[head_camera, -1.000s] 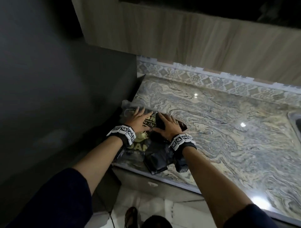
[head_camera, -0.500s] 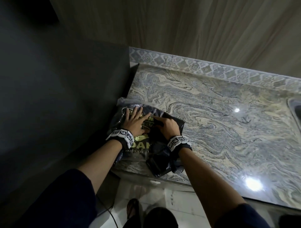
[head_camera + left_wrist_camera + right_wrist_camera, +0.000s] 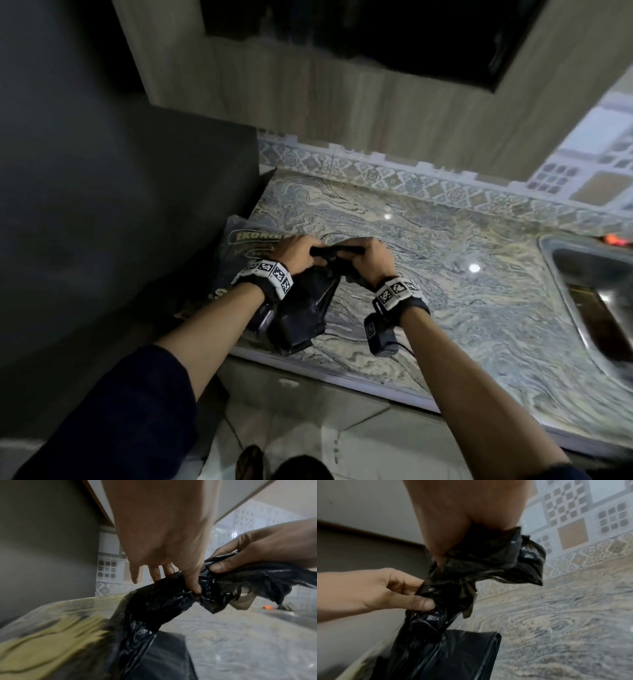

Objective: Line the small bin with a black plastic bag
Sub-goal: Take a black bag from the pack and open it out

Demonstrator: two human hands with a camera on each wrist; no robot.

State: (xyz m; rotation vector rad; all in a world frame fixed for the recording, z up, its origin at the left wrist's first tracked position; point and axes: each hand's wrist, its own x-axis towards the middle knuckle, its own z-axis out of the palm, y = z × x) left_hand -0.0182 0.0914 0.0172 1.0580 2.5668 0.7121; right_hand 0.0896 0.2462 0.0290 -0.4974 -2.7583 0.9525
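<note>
A black plastic bag (image 3: 310,298) hangs bunched between both hands above the marbled counter (image 3: 445,274), its folded lower part (image 3: 298,329) still lying at the counter's front edge. My left hand (image 3: 296,253) pinches the crumpled bag (image 3: 163,601) with thumb and forefinger; the other fingers stick out loosely. My right hand (image 3: 368,257) grips the bag's top (image 3: 488,561) in its curled fingers. A clear packet with gold lettering (image 3: 246,240) lies under the left hand, near the dark wall. No bin is in view.
A dark panel (image 3: 120,222) closes off the counter's left end. A steel sink (image 3: 596,284) is set in at the right. Patterned tiles (image 3: 394,178) run along the back, with a wooden cupboard (image 3: 342,92) above. Floor tiles (image 3: 308,428) show below the counter's edge.
Both hands lay flat on the packet before. They have now closed on the black bag and lifted its top off the counter, drawing it out of the packet. The head view tilted up.
</note>
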